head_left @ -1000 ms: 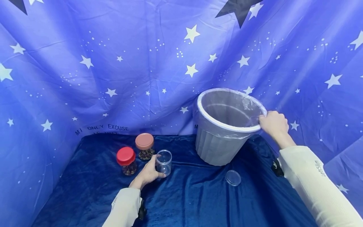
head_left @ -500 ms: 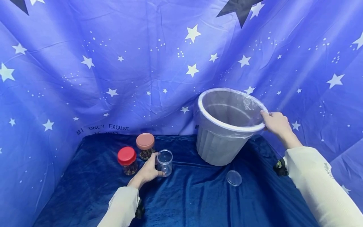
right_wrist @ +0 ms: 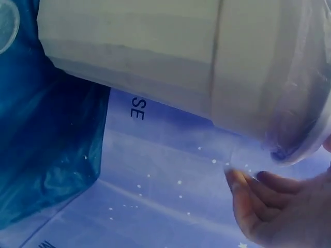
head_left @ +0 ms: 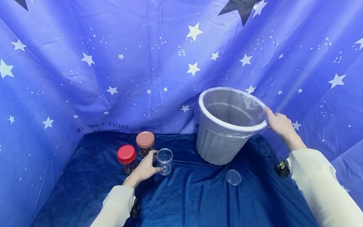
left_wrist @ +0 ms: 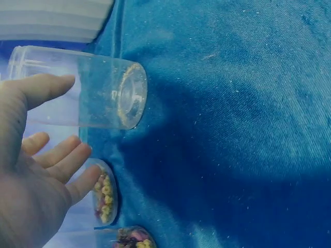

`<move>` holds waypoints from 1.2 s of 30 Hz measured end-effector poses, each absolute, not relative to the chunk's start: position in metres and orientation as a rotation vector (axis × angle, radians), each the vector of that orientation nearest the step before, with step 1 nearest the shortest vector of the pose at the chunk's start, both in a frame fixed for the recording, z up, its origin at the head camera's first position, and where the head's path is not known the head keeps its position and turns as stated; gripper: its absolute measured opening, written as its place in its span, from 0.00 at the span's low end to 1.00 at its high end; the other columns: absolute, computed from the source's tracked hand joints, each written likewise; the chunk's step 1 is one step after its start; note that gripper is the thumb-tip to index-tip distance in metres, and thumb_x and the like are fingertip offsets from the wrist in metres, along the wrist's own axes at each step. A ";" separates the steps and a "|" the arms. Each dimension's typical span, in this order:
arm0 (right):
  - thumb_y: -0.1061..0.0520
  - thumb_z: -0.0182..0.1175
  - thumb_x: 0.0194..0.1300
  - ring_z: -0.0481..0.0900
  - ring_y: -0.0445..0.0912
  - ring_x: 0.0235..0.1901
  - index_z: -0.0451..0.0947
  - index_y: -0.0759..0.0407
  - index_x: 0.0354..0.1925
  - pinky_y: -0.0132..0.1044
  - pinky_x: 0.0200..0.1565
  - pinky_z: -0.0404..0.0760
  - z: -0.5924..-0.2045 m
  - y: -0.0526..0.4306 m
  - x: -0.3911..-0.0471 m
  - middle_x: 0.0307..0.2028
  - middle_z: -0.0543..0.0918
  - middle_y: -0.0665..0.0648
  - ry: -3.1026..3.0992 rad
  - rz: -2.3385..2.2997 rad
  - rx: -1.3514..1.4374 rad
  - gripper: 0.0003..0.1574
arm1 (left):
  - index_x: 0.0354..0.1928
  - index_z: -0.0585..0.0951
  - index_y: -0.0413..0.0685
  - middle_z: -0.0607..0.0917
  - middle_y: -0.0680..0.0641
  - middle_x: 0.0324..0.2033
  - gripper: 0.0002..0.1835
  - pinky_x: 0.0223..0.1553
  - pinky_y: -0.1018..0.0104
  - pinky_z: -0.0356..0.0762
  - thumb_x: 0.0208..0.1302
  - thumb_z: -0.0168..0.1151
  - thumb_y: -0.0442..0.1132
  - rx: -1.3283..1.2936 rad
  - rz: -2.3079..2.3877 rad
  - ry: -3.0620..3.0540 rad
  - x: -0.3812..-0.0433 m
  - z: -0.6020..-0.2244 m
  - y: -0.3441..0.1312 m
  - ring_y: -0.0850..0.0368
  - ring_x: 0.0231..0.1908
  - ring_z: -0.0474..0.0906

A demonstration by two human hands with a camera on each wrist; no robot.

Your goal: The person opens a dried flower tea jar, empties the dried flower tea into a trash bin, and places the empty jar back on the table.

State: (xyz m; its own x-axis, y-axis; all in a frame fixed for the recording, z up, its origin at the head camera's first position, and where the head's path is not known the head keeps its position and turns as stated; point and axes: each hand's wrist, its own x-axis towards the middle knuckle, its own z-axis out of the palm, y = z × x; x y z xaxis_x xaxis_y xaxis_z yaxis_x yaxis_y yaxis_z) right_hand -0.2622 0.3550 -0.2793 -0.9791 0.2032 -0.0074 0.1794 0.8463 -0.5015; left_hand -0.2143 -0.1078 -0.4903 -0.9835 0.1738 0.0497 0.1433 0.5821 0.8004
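Note:
A clear plastic jar (head_left: 165, 162) without a lid stands upright on the cloth, a few crumbs around its base in the left wrist view. Beside it, my left hand (head_left: 143, 168) has its fingers extended and spread apart; the thumb overlaps the jar (left_wrist: 106, 93) in the wrist view. At the right, a grey trash bin (head_left: 216, 145) with a clear liner stands on the cloth. My right hand (head_left: 282, 126) is at its rim; the right wrist view shows loosely bent fingers (right_wrist: 243, 194) away from the bin wall, the thumb mostly cut off.
A round clear lid (head_left: 233, 177) lies in front of the bin. Left of the clear jar stand a red-lidded jar (head_left: 126, 154) and an orange-lidded jar (head_left: 145, 140), both with dried bits inside. A starry blue curtain (head_left: 158, 69) rises behind the dark blue cloth (head_left: 198, 201).
My left hand has let go of the clear jar and drawn slightly left. My right hand has loosened its grip on the bin's rim and shifted right. Bin and jars stay put.

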 end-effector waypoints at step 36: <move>0.45 0.55 0.70 0.73 0.61 0.59 0.76 0.61 0.56 0.59 0.58 0.69 -0.261 0.238 -0.252 0.59 0.77 0.66 -2.775 0.736 0.473 0.26 | 0.56 0.77 0.40 0.84 0.40 0.51 0.19 0.55 0.48 0.77 0.63 0.61 0.36 0.394 1.237 2.881 -0.221 -0.425 -0.150 0.46 0.51 0.81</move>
State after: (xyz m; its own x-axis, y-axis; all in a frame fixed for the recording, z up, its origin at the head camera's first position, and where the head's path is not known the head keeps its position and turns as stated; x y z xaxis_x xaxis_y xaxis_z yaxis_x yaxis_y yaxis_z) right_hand -0.2518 0.2382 -0.2612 -0.9211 -0.2476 0.3005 -0.3639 0.8217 -0.4387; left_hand -0.2215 -0.1496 -0.4251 -0.9688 0.2198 0.1148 0.2346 0.6624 0.7115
